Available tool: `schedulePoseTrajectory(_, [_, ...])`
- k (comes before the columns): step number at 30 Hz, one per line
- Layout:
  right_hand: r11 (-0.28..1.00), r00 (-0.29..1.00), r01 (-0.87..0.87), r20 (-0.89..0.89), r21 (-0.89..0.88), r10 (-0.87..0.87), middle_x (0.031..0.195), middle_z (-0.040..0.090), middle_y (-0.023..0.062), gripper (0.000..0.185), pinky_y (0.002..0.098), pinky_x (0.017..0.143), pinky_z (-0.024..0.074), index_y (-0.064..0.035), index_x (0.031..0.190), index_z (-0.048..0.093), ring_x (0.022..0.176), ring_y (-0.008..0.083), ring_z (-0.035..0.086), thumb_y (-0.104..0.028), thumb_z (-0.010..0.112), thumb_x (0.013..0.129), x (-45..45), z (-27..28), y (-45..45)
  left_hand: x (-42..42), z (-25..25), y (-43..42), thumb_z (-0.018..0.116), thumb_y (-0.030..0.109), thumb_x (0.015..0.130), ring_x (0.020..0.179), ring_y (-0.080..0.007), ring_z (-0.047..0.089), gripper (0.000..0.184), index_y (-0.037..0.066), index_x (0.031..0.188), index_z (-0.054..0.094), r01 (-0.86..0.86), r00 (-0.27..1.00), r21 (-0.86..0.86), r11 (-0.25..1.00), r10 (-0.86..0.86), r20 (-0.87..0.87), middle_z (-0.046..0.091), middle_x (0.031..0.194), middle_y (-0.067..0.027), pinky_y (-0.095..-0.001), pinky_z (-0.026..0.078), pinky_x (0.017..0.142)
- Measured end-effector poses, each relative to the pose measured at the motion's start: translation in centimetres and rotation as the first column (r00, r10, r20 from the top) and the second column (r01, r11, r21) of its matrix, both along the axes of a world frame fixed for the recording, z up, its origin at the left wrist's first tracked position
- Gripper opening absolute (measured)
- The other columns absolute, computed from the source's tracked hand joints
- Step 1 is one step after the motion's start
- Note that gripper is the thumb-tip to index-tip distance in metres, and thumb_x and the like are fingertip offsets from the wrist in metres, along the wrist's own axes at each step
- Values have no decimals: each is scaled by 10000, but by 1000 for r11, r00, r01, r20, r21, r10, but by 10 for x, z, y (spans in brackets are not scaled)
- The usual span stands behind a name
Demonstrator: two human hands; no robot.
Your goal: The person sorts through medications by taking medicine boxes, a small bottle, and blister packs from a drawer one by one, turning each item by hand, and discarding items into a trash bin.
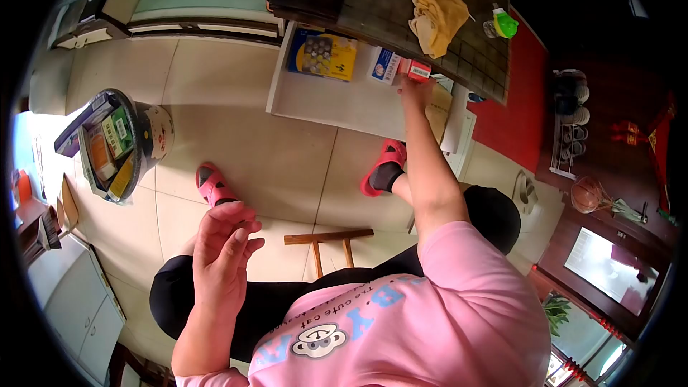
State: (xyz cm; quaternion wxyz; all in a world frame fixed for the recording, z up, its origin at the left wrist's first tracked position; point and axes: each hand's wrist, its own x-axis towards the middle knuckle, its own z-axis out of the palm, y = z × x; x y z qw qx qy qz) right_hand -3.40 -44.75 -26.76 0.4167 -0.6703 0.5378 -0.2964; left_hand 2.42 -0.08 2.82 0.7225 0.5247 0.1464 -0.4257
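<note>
My right hand (414,88) reaches into an open white drawer (315,104) under the dark table. Its fingers are closed on a small red-and-white box (419,70) with a barcode; part of the grip is hidden. Just left of it lies a blue-and-white box (385,64). Further left in the drawer is a yellow-and-blue packet (342,59) with a clear blister of round silvery items (317,54) on it. My left hand (226,244) is raised above my left knee, empty, its fingers loosely bent and apart.
A bin (156,129) full of cartons stands on the tiled floor at left. On the table (373,7) are a yellow cloth (437,18) and a green-capped bottle (504,24). A wooden stool (328,236) is below me. Shoes sit on a rack (571,125) at right.
</note>
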Motion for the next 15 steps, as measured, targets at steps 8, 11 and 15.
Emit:
schedulePoseTrajectory(8, [977, 985, -168, -56, -134, 161, 931, 624, 91, 401, 320, 656, 508, -53, 1017, 477, 803, 204, 636, -190, 732, 739, -60, 19, 60, -6, -8, 0, 579, 83, 903, 1059, -133, 521, 367, 77, 1248, 454, 80, 991, 37, 996, -83, 109, 522, 1186, -31, -273, 441, 877])
schedulePoseTrajectory(11, [918, 916, -390, -69, 76, 395, 920, 636, 78, 453, 321, 763, 489, -38, 1024, 513, 855, 175, 617, -278, 750, 721, -46, 92, 126, -7, -20, 1, 625, 69, 864, 1194, -201, 452, 527, 68, 1328, 374, 173, 942, 76, 982, -187, 278, 454, 1303, -69, -302, 393, 930])
schedulePoseTrajectory(15, [479, 558, -824, 281, 304, 781, 1042, 594, 65, 564, 291, 808, 470, -32, 1142, 491, 929, 136, 578, -317, 752, 731, -25, 214, 206, -9, -9, -9, 706, 36, 770, 1274, -250, 383, 781, 78, 1411, 263, 275, 680, 474, 837, -517, 519, 344, 1403, -125, -362, 370, 985])
